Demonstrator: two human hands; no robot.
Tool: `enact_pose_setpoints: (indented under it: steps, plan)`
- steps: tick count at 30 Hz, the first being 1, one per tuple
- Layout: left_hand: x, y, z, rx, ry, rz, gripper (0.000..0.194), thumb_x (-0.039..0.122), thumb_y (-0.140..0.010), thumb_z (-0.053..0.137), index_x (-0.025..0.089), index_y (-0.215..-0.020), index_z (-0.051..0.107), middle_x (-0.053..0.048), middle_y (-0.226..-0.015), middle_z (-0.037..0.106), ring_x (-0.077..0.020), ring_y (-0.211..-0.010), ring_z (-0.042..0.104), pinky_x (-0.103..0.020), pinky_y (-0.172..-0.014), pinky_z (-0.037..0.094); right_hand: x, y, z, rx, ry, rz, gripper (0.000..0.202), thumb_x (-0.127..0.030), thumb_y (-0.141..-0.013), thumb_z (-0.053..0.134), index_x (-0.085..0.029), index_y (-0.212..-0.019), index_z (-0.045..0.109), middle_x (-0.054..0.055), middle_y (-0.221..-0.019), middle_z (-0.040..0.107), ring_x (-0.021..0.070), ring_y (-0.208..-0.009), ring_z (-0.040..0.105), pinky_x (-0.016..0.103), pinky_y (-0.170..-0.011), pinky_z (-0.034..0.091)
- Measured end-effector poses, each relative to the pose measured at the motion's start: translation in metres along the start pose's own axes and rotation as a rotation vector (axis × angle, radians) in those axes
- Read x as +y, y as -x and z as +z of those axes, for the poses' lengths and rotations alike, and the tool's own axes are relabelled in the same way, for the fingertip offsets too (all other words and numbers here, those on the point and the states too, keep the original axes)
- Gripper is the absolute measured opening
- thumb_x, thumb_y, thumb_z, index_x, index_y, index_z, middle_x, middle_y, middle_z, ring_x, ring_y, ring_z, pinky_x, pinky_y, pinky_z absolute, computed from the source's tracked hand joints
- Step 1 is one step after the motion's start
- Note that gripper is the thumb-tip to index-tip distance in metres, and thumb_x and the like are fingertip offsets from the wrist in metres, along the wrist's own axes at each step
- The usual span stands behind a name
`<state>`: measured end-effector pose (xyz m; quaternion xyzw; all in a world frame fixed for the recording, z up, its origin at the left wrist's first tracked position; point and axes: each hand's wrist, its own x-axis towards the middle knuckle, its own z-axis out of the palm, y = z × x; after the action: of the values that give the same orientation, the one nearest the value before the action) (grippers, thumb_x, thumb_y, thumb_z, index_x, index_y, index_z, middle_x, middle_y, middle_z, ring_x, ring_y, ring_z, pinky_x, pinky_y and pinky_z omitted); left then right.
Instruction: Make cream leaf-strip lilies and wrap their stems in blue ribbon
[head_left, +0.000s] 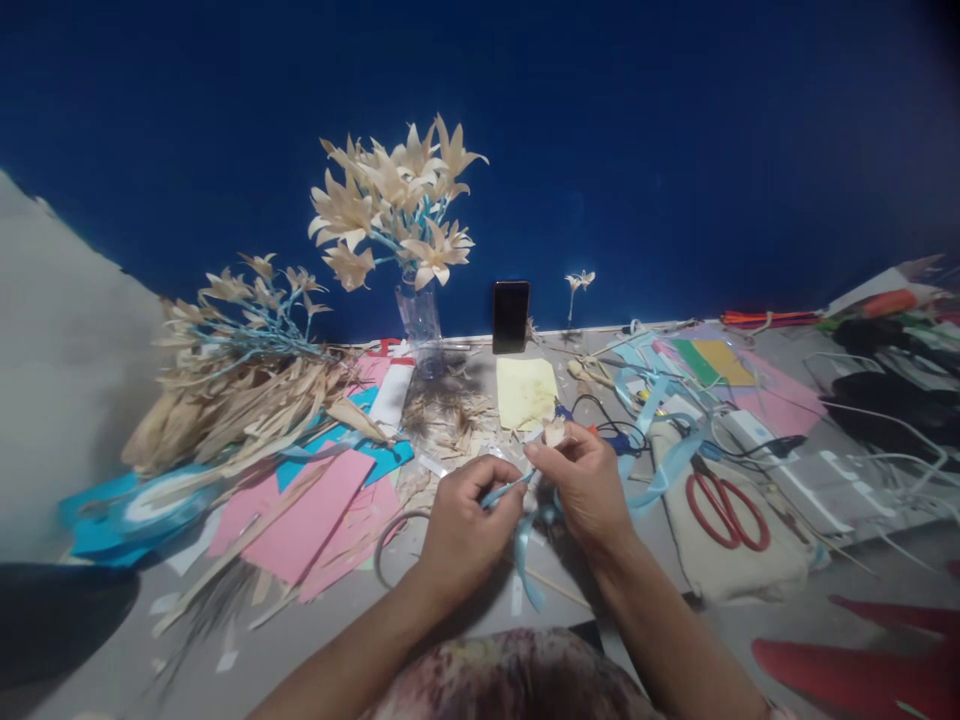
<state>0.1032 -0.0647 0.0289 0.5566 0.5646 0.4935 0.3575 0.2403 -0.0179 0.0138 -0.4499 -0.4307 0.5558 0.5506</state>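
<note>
My left hand pinches a light blue strip near the middle of the view. Beside it on the right, my right hand has thumb and fingers closed on a small pale flower piece. The strip runs between both hands, and a loose blue ribbon end hangs below them. Just beyond my hands lies a yellow paper square. Farther back, a clear vase holds a large bunch of cream flowers on blue stems.
Red-handled scissors rest on a beige cloth at right, near white power strips. Pink paper sheets and dried husks lie at left. A dark phone leans on the blue wall.
</note>
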Motion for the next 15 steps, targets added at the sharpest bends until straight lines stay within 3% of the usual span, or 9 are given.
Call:
enact_pose_setpoints:
  steps: [5, 8, 11, 15]
  plan:
    - [-0.006, 0.002, 0.005, 0.044, -0.078, 0.104, 0.006, 0.017, -0.076, 0.067, 0.020, -0.070, 0.068, -0.001, -0.066, 0.068, -0.0156, -0.059, 0.057, -0.025, -0.063, 0.042, 0.001, 0.001, 0.002, 0.062, 0.137, -0.126, 0.040, -0.032, -0.068, 0.083, -0.020, -0.057, 0.046, -0.007, -0.057, 0.041, 0.0101, -0.056, 0.036, 0.025, -0.055, 0.031]
    - [-0.004, 0.001, 0.003, 0.069, -0.037, 0.060, 0.007, 0.019, -0.075, 0.068, 0.020, -0.068, 0.068, 0.000, -0.064, 0.067, -0.0153, -0.058, 0.056, -0.025, -0.061, 0.041, 0.001, 0.002, 0.002, 0.046, 0.123, -0.148, 0.039, -0.035, -0.069, 0.084, -0.019, -0.058, 0.050, -0.006, -0.059, 0.043, 0.0107, -0.059, 0.038, 0.024, -0.057, 0.033]
    - [0.000, -0.002, -0.002, 0.035, 0.121, -0.121, 0.011, 0.023, -0.073, 0.069, 0.019, -0.063, 0.066, 0.001, -0.057, 0.061, -0.0129, -0.053, 0.051, -0.023, -0.055, 0.038, 0.001, 0.005, -0.003, -0.092, 0.003, -0.072, 0.031, -0.046, -0.074, 0.080, -0.018, -0.071, 0.066, -0.003, -0.065, 0.050, 0.0121, -0.061, 0.041, 0.025, -0.059, 0.036]
    - [-0.003, -0.005, -0.005, -0.152, 0.539, -0.466, 0.018, 0.029, -0.068, 0.075, 0.018, -0.064, 0.062, 0.008, -0.045, 0.043, -0.0063, -0.039, 0.029, -0.020, -0.041, 0.022, 0.002, 0.008, -0.012, -0.286, -0.170, 0.092, 0.042, -0.055, -0.076, 0.076, -0.017, -0.093, 0.076, 0.003, -0.078, 0.060, 0.0134, -0.065, 0.045, 0.025, -0.060, 0.038]
